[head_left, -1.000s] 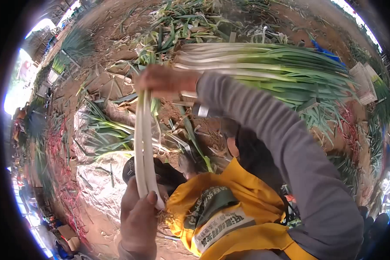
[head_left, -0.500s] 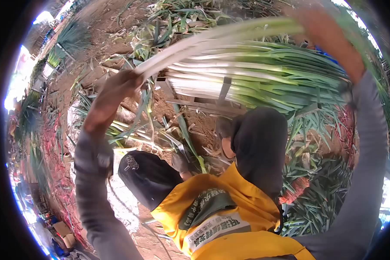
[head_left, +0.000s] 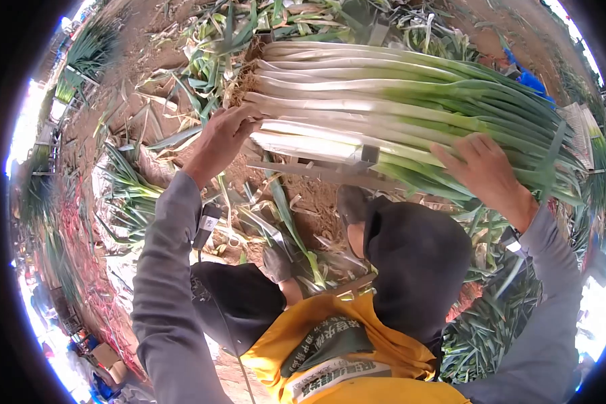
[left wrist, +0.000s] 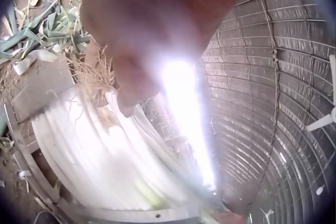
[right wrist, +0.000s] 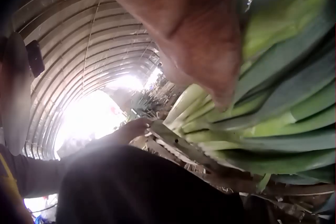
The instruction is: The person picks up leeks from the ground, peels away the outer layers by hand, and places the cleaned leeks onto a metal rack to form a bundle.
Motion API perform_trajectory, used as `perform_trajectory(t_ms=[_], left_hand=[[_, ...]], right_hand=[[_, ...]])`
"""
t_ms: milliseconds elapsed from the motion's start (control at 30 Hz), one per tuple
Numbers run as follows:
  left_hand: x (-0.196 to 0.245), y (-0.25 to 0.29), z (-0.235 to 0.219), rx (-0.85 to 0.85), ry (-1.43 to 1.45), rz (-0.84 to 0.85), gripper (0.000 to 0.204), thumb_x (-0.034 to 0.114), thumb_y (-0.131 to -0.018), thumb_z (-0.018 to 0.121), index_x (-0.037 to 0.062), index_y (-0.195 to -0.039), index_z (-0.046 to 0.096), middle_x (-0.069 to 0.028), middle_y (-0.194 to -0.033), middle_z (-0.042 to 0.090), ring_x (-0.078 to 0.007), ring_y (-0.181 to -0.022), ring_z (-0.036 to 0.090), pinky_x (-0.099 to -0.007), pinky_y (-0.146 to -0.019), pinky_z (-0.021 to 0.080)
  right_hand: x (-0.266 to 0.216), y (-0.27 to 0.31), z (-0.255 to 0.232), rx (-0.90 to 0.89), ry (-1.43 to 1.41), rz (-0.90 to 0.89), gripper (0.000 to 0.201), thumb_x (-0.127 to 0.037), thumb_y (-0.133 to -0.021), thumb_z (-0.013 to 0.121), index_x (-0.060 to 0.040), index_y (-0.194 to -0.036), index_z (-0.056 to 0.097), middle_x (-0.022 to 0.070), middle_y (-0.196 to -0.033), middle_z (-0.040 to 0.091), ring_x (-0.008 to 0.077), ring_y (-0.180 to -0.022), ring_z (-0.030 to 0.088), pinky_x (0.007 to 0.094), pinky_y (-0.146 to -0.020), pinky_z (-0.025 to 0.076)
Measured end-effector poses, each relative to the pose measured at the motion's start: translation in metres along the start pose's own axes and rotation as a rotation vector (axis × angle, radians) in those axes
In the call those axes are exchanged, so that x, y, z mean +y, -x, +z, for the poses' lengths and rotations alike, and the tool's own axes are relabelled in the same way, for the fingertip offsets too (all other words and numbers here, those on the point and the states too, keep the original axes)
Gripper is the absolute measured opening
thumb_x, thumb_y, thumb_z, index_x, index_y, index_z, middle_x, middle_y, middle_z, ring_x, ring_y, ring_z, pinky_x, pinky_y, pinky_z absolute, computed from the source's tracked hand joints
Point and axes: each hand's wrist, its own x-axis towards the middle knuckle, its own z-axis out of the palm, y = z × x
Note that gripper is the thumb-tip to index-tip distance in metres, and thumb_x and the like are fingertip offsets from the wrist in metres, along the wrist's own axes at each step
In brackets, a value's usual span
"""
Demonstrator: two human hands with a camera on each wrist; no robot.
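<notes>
A wide layer of long green onions (head_left: 363,87) lies side by side in a low metal frame (head_left: 316,174), white root ends to the left and green leaves to the right. My left hand (head_left: 217,143) is at the root ends, its fingers curled at the end of a front green onion. In the left wrist view, wispy roots (left wrist: 97,77) show beside those fingers. Over the green leaves (right wrist: 283,113), my right hand (head_left: 483,168) lies with fingers spread and loosely bent, touching them near the front edge.
Loose trimmed leaves (head_left: 212,67) litter the soil behind and left of the frame. Another leaf heap (head_left: 491,330) lies by my right knee (head_left: 417,259). A blue strip (head_left: 528,77) shows at the far right. Red strands (head_left: 104,289) lie on the left.
Both hands stretched a green onion out sideways above the layer, then came down onto it. My right hand swept from the left over to the leaf side; my left hand rose to the root ends.
</notes>
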Motion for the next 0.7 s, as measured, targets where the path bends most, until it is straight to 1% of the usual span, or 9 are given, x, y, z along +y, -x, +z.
perform_trajectory(t_ms=[33,67,133,200,267,333,400,533,700], left_hand=[[0.002,0.004,0.002,0.083,-0.014,0.064,0.019,0.015,-0.099,0.065,0.0077,-0.117,0.065,-0.0098,-0.097,0.067,-0.0280,-0.090,0.063,-0.0389,-0.085,0.049],[0.004,0.007,0.003,0.167,-0.028,0.130,0.018,0.016,-0.099,0.064,0.0083,-0.115,0.066,-0.0089,-0.098,0.067,-0.0290,-0.092,0.062,-0.0397,-0.086,0.048],[0.003,0.011,0.008,0.146,-0.021,0.104,0.017,0.014,-0.098,0.065,0.0090,-0.114,0.069,-0.0088,-0.101,0.068,-0.0283,-0.098,0.062,-0.0396,-0.090,0.048],[0.001,0.018,0.017,0.271,-0.105,0.143,0.018,0.017,-0.096,0.068,0.0127,-0.114,0.071,-0.0064,-0.101,0.068,-0.0306,-0.103,0.060,-0.0410,-0.089,0.048],[0.004,0.023,0.021,0.275,-0.127,0.106,0.023,0.014,-0.092,0.072,0.0136,-0.114,0.071,-0.0059,-0.104,0.065,-0.0315,-0.105,0.059,-0.0406,-0.091,0.048],[0.004,0.025,0.022,0.353,-0.120,0.162,0.029,0.010,-0.086,0.075,0.0132,-0.114,0.071,-0.0068,-0.107,0.064,-0.0314,-0.106,0.059,-0.0419,-0.092,0.048],[0.002,0.030,0.020,0.349,-0.126,0.163,0.032,0.007,-0.082,0.076,0.0123,-0.113,0.070,-0.0073,-0.109,0.064,-0.0318,-0.106,0.059,-0.0422,-0.092,0.049],[-0.003,0.034,0.016,0.399,-0.157,0.127,0.029,0.004,-0.086,0.074,0.0109,-0.114,0.070,-0.0072,-0.108,0.066,-0.0303,-0.101,0.061,-0.0416,-0.088,0.050],[0.003,0.026,0.017,0.372,-0.201,0.150,0.023,0.005,-0.086,0.073,0.0089,-0.109,0.071,-0.0080,-0.102,0.065,-0.0319,-0.099,0.061,-0.0414,-0.086,0.052]], right_hand=[[-0.004,-0.001,0.002,0.018,0.000,0.000,0.064,-0.008,-0.079,0.064,-0.0179,-0.142,0.057,0.0058,-0.111,0.052,0.0247,-0.104,0.055,0.0385,-0.097,0.051],[-0.006,-0.003,0.004,0.009,-0.010,-0.002,0.064,-0.008,-0.079,0.064,-0.0179,-0.142,0.057,0.0058,-0.111,0.052,0.0247,-0.104,0.055,0.0385,-0.097,0.051],[-0.009,-0.006,0.006,0.098,-0.040,0.003,0.062,-0.009,-0.079,0.064,-0.0173,-0.141,0.058,0.0054,-0.117,0.053,0.0248,-0.110,0.054,0.0393,-0.099,0.050],[-0.011,-0.004,0.008,0.086,-0.049,0.007,0.062,-0.009,-0.079,0.064,-0.0173,-0.140,0.058,0.0048,-0.118,0.053,0.0247,-0.112,0.054,0.0397,-0.100,0.049],[-0.011,-0.003,0.011,0.079,-0.056,0.001,0.062,-0.009,-0.078,0.064,-0.0172,-0.140,0.058,0.0041,-0.119,0.054,0.0246,-0.113,0.054,0.0401,-0.101,0.049],[-0.010,-0.003,0.015,0.116,-0.108,0.023,0.058,-0.008,-0.077,0.067,-0.0153,-0.135,0.062,0.0035,-0.118,0.055,0.0244,-0.114,0.054,0.0410,-0.102,0.048],[-0.009,-0.008,0.013,0.128,-0.133,0.021,0.056,-0.009,-0.077,0.069,-0.0141,-0.132,0.064,0.0036,-0.118,0.055,0.0249,-0.113,0.055,0.0409,-0.101,0.049],[-0.007,-0.009,0.015,0.108,-0.236,0.057,0.052,-0.011,-0.075,0.078,-0.0110,-0.127,0.067,0.0051,-0.118,0.057,0.0264,-0.109,0.057,0.0404,-0.098,0.051],[-0.005,-0.013,0.010,0.080,-0.278,0.074,0.053,-0.015,-0.077,0.081,-0.0105,-0.127,0.066,0.0063,-0.118,0.057,0.0276,-0.107,0.058,0.0414,-0.094,0.052]])
